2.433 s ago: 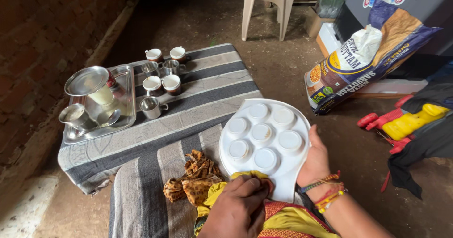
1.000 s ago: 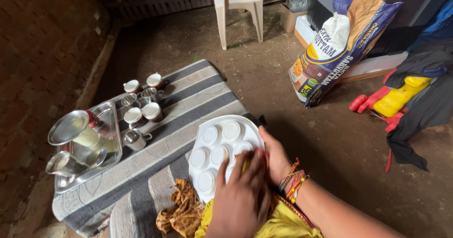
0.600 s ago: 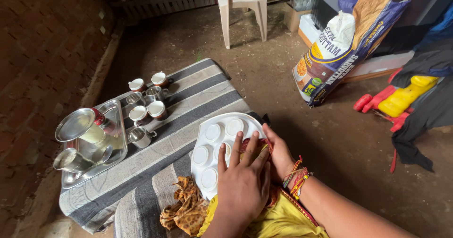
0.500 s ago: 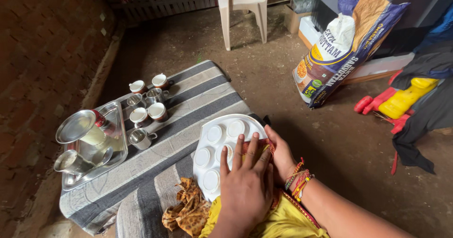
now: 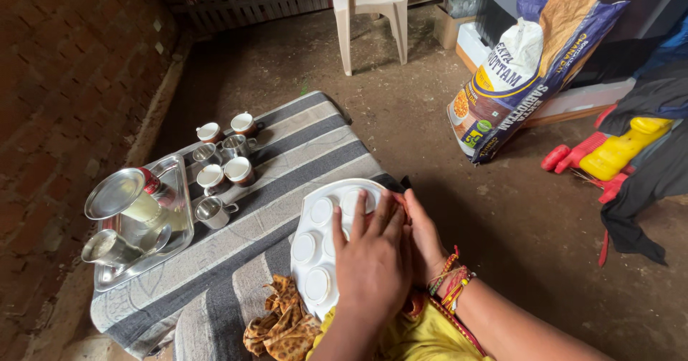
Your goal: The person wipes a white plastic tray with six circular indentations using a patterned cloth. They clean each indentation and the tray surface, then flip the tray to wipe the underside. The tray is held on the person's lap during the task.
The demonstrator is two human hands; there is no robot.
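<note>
On the striped cloth (image 5: pixel 301 160) in front of you: white moulded tray (image 5: pixel 315 241) under both hands.

Your left hand (image 5: pixel 373 261) lies flat on the tray's raised cups, fingers spread and extended, gripping nothing; a strip of red and yellow cloth (image 5: pixel 398 202) shows at its fingertips, and whether the palm presses it I cannot tell. Your right hand (image 5: pixel 424 241) cups the tray's right rim, fingers curled against it. The tray rests tilted on your lap at the cloth's near edge. In my judgement, wiping is in progress: the right part is covered, the left cups are exposed and look clean. Metal and ceramic cups (image 5: pixel 223 162) and a steel tray (image 5: pixel 143 228) stand well apart, untouched. A patterned rag (image 5: pixel 279 329) lies just beside the tray.
</note>
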